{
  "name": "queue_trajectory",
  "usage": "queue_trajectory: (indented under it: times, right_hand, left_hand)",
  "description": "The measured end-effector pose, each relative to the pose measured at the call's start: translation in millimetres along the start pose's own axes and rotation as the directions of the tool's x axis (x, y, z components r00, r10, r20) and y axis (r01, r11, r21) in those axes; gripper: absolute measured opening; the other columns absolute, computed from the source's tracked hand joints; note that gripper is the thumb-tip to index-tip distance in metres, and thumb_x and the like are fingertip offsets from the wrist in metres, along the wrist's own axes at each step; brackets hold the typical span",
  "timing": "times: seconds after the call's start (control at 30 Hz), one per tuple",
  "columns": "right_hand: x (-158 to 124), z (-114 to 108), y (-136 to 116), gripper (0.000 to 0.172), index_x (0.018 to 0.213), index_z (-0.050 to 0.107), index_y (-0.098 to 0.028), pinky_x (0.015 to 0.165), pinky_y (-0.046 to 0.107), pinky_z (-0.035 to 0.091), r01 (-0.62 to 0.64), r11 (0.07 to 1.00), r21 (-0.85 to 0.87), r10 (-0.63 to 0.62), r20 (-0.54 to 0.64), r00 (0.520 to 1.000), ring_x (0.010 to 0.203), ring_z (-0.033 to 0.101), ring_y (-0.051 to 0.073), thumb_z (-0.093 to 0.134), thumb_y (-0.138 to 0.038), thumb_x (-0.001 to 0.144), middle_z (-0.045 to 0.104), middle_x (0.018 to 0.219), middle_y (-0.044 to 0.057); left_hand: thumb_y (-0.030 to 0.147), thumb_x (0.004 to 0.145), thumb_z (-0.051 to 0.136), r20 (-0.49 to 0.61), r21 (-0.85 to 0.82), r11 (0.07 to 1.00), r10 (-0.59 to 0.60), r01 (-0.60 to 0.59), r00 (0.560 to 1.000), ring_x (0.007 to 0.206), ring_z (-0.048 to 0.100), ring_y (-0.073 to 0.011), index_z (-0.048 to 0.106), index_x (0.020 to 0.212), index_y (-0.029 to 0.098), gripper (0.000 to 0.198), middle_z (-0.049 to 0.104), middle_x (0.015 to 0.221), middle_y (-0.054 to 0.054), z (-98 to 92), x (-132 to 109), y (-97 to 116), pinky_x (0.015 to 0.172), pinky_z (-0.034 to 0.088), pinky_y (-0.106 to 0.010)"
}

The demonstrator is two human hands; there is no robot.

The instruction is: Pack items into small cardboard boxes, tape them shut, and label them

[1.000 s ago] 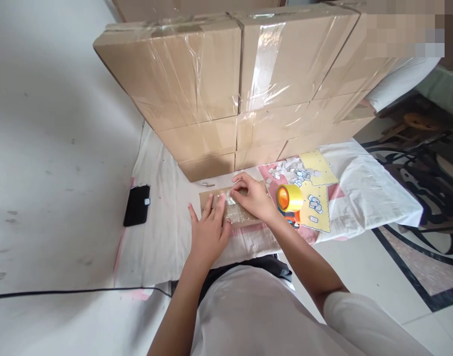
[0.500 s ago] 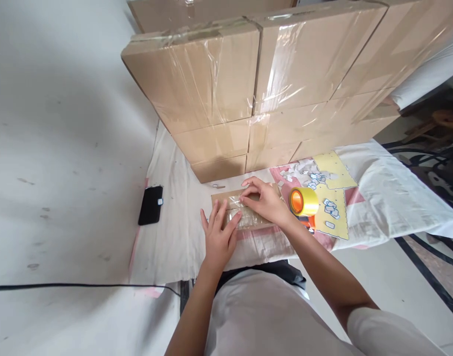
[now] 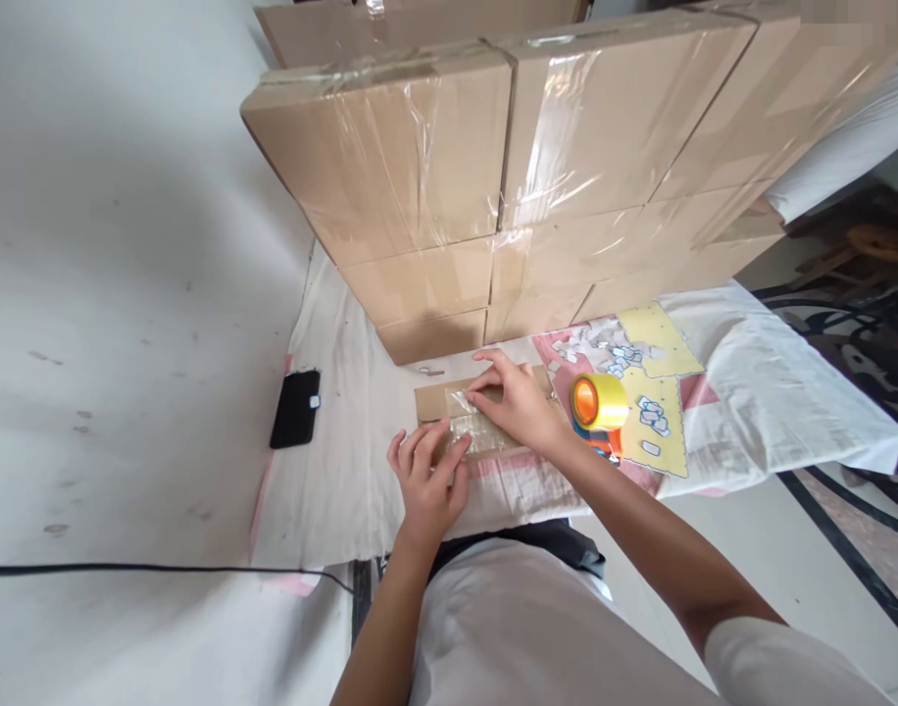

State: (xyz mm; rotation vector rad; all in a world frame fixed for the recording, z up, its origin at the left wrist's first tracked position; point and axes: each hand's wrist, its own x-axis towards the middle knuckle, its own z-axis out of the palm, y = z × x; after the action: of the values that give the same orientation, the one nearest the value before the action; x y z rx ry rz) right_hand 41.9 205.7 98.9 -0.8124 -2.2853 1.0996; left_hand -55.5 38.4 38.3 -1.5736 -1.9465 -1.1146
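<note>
A small flat cardboard box (image 3: 429,402) lies on the cloth-covered table in front of me, with shiny clear packing tape (image 3: 478,431) across its top. My left hand (image 3: 428,480) is at the box's near left corner, its fingers bent and apart, thumb against the taped top. Over the middle of the box, my right hand (image 3: 512,402) pinches thumb and forefinger together at the tape; the palm hides part of the box. A yellow-and-orange tape roll (image 3: 603,400) stands right of the box, on an orange and blue dispenser (image 3: 607,441).
Stacked taped cartons (image 3: 420,176) form a wall behind the box. Yellow sheets (image 3: 666,461) with small white labels (image 3: 653,416) lie at right. A black phone (image 3: 294,412) is at left, near the white wall. Another person's sleeve (image 3: 838,147) shows at upper right.
My left hand has drawn back slightly toward the box's near left corner, its fingers now more bent. My right hand has shifted slightly left, still pinching at the tape.
</note>
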Motion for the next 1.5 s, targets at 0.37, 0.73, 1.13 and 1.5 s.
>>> queue_trajectory:
  times: [0.37, 0.73, 1.13, 1.5]
  right_hand:
    - [0, 9, 5, 0.046, 0.127, 0.047, -0.025, 0.100, 0.044, 0.032, 0.084, 0.995, -0.061, -0.084, -0.004, 0.996, 0.106, 0.068, 0.024, 0.062, -0.015, 0.085, 0.078, 0.094, -0.001]
    - [4, 6, 9, 0.042, 0.124, 0.052, -0.023, 0.091, 0.039, 0.033, 0.114, 0.979, -0.170, -0.107, 0.051, 0.993, 0.101, 0.062, 0.024, 0.064, -0.017, 0.084, 0.071, 0.095, 0.001]
    - [3, 8, 6, 0.035, 0.118, 0.060, -0.022, 0.085, 0.038, 0.031, 0.145, 0.955, -0.259, -0.134, 0.062, 0.989, 0.096, 0.059, 0.024, 0.074, -0.031, 0.088, 0.069, 0.091, 0.001]
    - [21, 11, -15, 0.028, 0.103, 0.066, -0.021, 0.090, 0.042, 0.036, 0.095, 0.861, -0.499, -0.019, 0.154, 0.988, 0.107, 0.060, 0.031, 0.071, -0.046, 0.091, 0.074, 0.105, 0.008]
  left_hand:
    - [0.016, 0.090, 0.062, 0.106, -0.019, 1.000, -0.002, 0.004, 0.994, 0.117, 0.064, -0.0234, 0.072, 0.116, 0.032, 0.032, 0.078, 0.118, 0.000, -5.2, 2, -1, 0.115, 0.026, -0.051]
    - [0.016, 0.091, 0.059, 0.117, 0.002, 1.000, -0.029, 0.029, 0.993, 0.117, 0.064, -0.0233, 0.073, 0.114, 0.031, 0.031, 0.079, 0.117, 0.000, -10.8, -7, 2, 0.115, 0.029, -0.051]
    - [0.014, 0.092, 0.058, 0.146, 0.006, 1.000, 0.014, -0.015, 0.989, 0.121, 0.063, -0.0222, 0.070, 0.121, 0.031, 0.036, 0.077, 0.123, -0.001, -10.2, -16, -5, 0.116, 0.029, -0.049]
    - [0.035, 0.099, 0.058, 0.063, -0.150, 0.988, -0.015, 0.025, 0.998, 0.116, 0.062, -0.0233, 0.075, 0.110, 0.030, 0.022, 0.079, 0.111, -0.003, 2.5, -22, -15, 0.106, 0.039, -0.049]
